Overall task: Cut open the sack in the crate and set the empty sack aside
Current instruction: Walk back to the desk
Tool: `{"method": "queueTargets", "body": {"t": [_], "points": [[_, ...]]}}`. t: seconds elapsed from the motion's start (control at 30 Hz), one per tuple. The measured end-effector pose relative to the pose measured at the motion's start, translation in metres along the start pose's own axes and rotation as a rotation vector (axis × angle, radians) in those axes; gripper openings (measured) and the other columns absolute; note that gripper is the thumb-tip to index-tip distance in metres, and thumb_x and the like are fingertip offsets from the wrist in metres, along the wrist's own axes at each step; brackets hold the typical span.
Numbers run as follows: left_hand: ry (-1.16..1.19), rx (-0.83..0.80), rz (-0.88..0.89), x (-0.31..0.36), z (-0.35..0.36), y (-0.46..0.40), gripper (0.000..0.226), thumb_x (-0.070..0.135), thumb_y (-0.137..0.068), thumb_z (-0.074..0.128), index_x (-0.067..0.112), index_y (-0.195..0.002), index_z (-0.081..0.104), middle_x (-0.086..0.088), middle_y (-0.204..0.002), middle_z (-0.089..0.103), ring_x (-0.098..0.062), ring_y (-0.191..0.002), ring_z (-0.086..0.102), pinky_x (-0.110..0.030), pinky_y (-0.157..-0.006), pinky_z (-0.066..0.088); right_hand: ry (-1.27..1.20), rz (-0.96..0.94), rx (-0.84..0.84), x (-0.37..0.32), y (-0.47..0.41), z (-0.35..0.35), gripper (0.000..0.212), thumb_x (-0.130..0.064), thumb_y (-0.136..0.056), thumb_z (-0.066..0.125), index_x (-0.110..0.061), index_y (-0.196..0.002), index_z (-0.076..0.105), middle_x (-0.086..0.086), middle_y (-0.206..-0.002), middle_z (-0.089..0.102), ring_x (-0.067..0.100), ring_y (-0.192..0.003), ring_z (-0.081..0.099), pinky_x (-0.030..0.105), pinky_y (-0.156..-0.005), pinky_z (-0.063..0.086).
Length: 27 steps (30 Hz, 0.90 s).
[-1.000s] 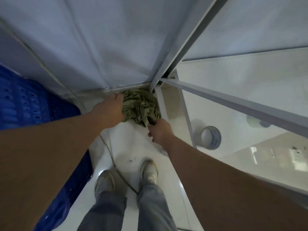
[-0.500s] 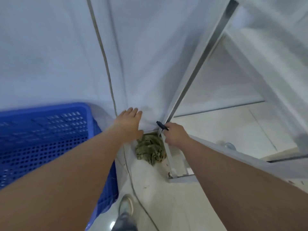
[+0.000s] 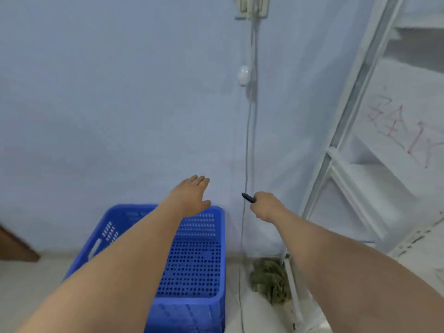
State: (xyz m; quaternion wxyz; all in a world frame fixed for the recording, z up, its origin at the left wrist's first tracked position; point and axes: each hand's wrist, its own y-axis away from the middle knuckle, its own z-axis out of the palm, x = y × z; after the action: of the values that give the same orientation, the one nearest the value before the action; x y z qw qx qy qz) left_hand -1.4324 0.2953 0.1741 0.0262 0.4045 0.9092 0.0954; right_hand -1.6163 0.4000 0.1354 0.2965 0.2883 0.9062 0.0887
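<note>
The crumpled olive-green sack (image 3: 270, 281) lies on the floor in the corner, between the blue crate (image 3: 192, 255) and a white shelf frame. My left hand (image 3: 192, 195) is raised above the crate with fingers straight and apart, holding nothing. My right hand (image 3: 265, 205) is closed around a small black cutter (image 3: 248, 198), whose tip points up and left. Both hands are well above the sack and touch neither it nor the crate. The perforated crate looks hollow; my left forearm hides part of it.
A grey cable (image 3: 247, 164) runs down the pale wall from a box (image 3: 252, 7) at the top to the floor beside the crate. A white metal shelf frame (image 3: 341, 131) stands at the right. A dark brown object (image 3: 14, 246) sits at the left edge.
My hands let go of the sack and rose away from it. The view swung up from the floor to the wall. The sack stays in the corner; the cutter stays in my right hand.
</note>
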Motion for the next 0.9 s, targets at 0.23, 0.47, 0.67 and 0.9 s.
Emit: {"method": "queueTargets", "body": {"t": [0.23,0.47,0.67,0.9], "points": [[-0.003,0.154,-0.389,-0.164,-0.059,0.163,0.072,0.043,-0.097,0.039,0.013,-0.153,0.005,-0.004,-0.163,0.005,-0.021,-0.150,0.004,-0.035,-0.122,0.009,0.070,-0.257,-0.052,-0.208,0.034,0.018,0.031,-0.004,-0.088,0.041,-0.001,-0.115,0.055,0.013,-0.097,0.057,0.029,-0.078,0.057,0.033,-0.065,0.045],[-0.010,0.213,-0.814,-0.330,-0.055,0.392,0.074,0.044,-0.095,0.043,0.014,-0.153,0.010,-0.005,-0.162,0.008,-0.021,-0.150,0.007,-0.034,-0.122,0.011,0.097,-0.600,-0.140,-0.420,0.106,0.123,0.032,-0.006,-0.089,0.039,-0.005,-0.118,0.054,0.013,-0.101,0.061,0.028,-0.084,0.060,0.035,-0.069,0.046],[-0.021,0.162,-1.103,-0.428,-0.036,0.546,0.076,0.046,-0.094,0.045,0.014,-0.153,0.009,-0.006,-0.163,0.006,-0.021,-0.150,0.004,-0.036,-0.123,0.010,0.085,-0.803,-0.241,-0.562,0.181,0.230,0.033,-0.001,-0.085,0.040,-0.005,-0.112,0.059,0.014,-0.091,0.059,0.035,-0.093,0.068,0.043,-0.078,0.057],[0.040,0.131,-1.218,-0.507,-0.009,0.614,0.076,0.044,-0.094,0.045,0.013,-0.153,0.008,-0.006,-0.163,0.005,-0.021,-0.150,0.004,-0.036,-0.122,0.008,0.139,-0.968,-0.263,-0.682,0.209,0.318,0.023,-0.011,-0.090,0.040,-0.007,-0.102,0.059,0.013,-0.093,0.060,0.031,-0.088,0.064,0.038,-0.071,0.051]]}}
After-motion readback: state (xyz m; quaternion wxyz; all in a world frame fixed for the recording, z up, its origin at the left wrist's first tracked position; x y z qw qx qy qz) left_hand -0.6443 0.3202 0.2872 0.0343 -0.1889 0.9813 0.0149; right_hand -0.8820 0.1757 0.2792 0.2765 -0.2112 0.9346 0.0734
